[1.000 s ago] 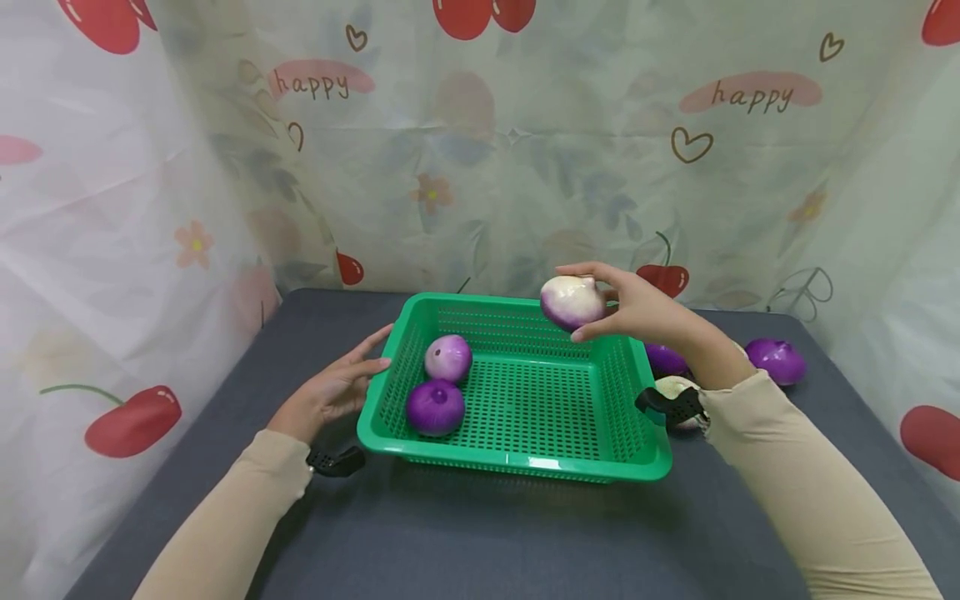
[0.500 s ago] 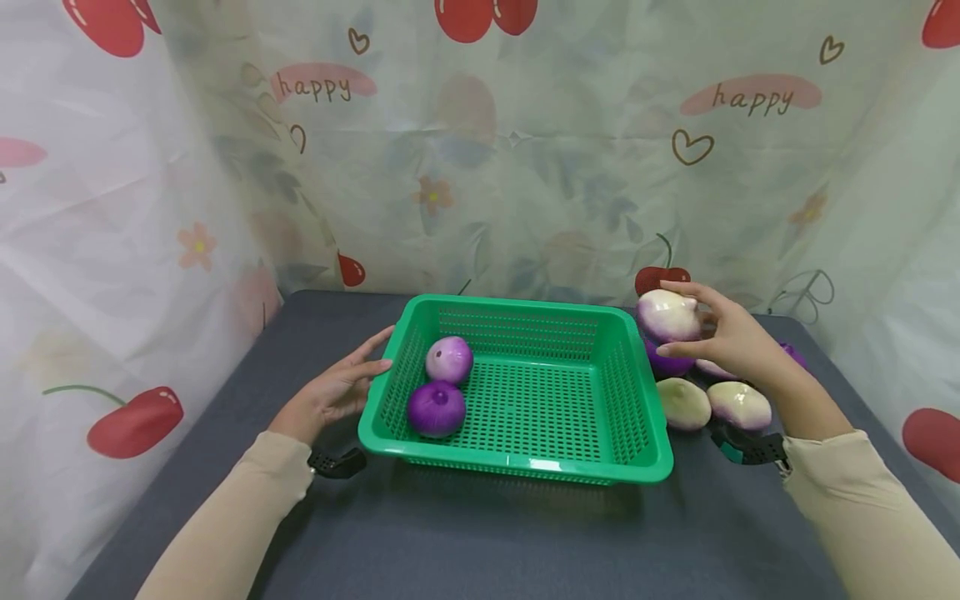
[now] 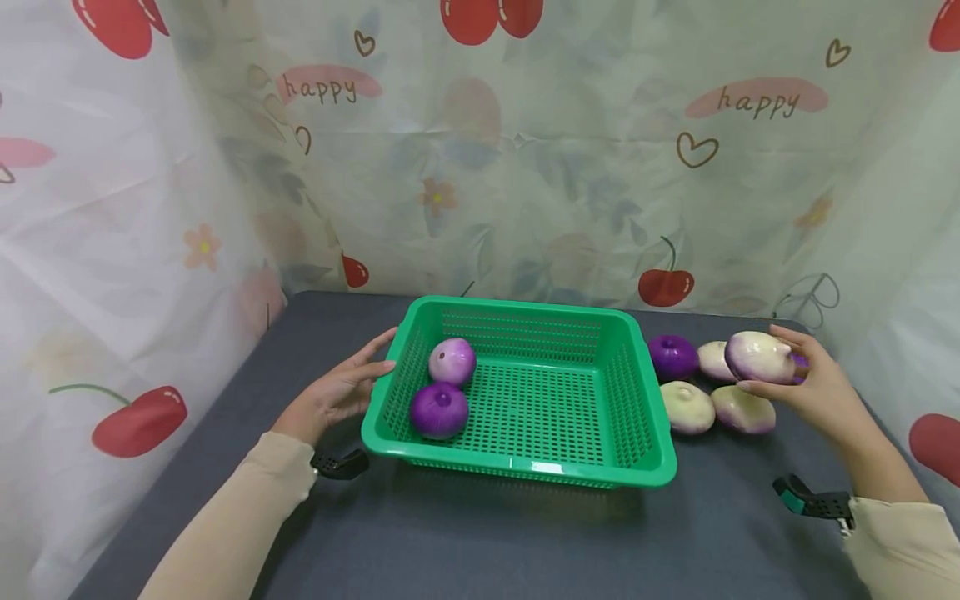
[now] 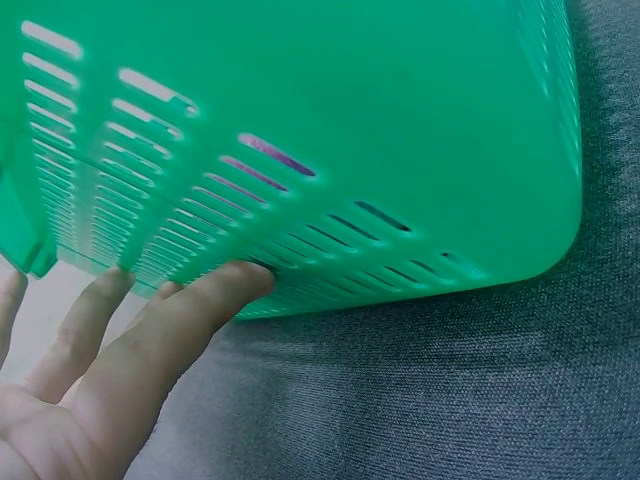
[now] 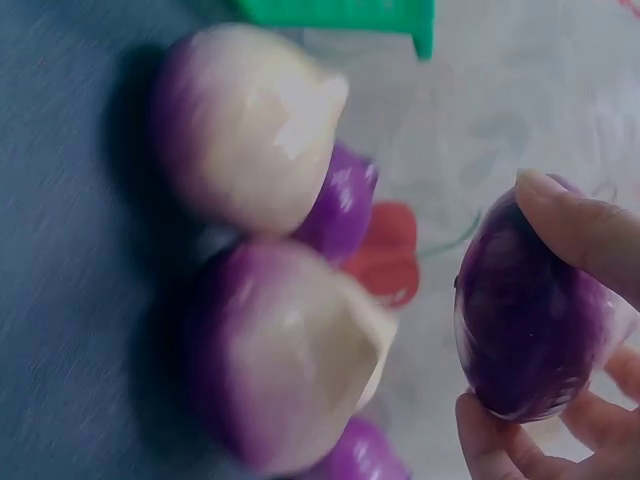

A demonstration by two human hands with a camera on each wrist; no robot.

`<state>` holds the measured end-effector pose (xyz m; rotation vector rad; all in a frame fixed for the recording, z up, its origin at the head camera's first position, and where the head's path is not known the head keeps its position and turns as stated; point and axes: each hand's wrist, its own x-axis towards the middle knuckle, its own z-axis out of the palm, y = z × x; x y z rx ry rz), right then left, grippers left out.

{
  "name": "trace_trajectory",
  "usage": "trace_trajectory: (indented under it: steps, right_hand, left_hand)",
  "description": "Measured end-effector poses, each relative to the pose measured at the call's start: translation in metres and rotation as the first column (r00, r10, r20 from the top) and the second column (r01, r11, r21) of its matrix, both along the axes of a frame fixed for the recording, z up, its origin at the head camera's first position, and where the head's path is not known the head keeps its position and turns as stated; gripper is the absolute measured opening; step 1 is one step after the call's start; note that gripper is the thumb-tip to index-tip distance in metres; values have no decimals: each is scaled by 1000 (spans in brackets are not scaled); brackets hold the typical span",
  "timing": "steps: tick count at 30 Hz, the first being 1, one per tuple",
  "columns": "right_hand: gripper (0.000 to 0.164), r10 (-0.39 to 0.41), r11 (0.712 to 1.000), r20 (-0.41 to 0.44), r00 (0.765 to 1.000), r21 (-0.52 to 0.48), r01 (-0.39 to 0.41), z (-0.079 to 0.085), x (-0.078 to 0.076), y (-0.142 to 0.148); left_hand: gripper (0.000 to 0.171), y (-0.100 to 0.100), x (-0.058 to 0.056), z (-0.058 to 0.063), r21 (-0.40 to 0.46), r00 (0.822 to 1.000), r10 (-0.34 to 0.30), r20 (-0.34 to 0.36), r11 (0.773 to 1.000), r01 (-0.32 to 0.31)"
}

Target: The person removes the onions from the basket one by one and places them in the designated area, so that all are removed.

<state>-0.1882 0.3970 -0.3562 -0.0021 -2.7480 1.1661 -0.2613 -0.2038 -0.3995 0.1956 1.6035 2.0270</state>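
A green plastic basket with slotted walls stands on the dark table. Inside, at its left, lie a pale purple bulb and a deep purple onion. My left hand rests extended fingers against the basket's left side; the left wrist view shows fingertips on the slotted wall. At the far right, my right hand holds a white-and-purple turnip between thumb and fingers, above other bulbs. The right wrist view shows this turnip's dark purple side.
Right of the basket sit a purple onion and several turnips, among them a front left one and a front right one. Another purple bulb shows partly behind my right hand. A printed curtain hangs behind the table.
My right hand has carried the turnip rightward from over the basket to above the bulbs at the right, uncovering those beside the basket. My left hand has stayed at the basket.
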Motion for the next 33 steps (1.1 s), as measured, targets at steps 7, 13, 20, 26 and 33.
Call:
trace_trajectory:
  steps: [7,13,20,26,33]
  right_hand:
    - [92,-88,995,70,994,-45,91,-21,11,31]
    - [99,-177,979,124,976,-77,187,-34,19,47]
    - [101,-216,974,158,964,-38,224,-49,23,65]
    - [101,-220,974,178,959,-9,225,-62,21,75]
    - [102,-205,978,212,956,11,207,-71,20,81]
  left_hand:
    - [70,0,-1,0,9,1000,6,4,1000,-6]
    - [68,-1,-2,-3,-1,1000,0,-3,1000,0]
    - [69,-1,-2,-2,11,1000,-4,9,1000,4]
    - [68,-2,-3,-4,12,1000,-6,-4,1000,6]
    - [69,-2,-4,-5,7,1000,-6,-14,1000,6]
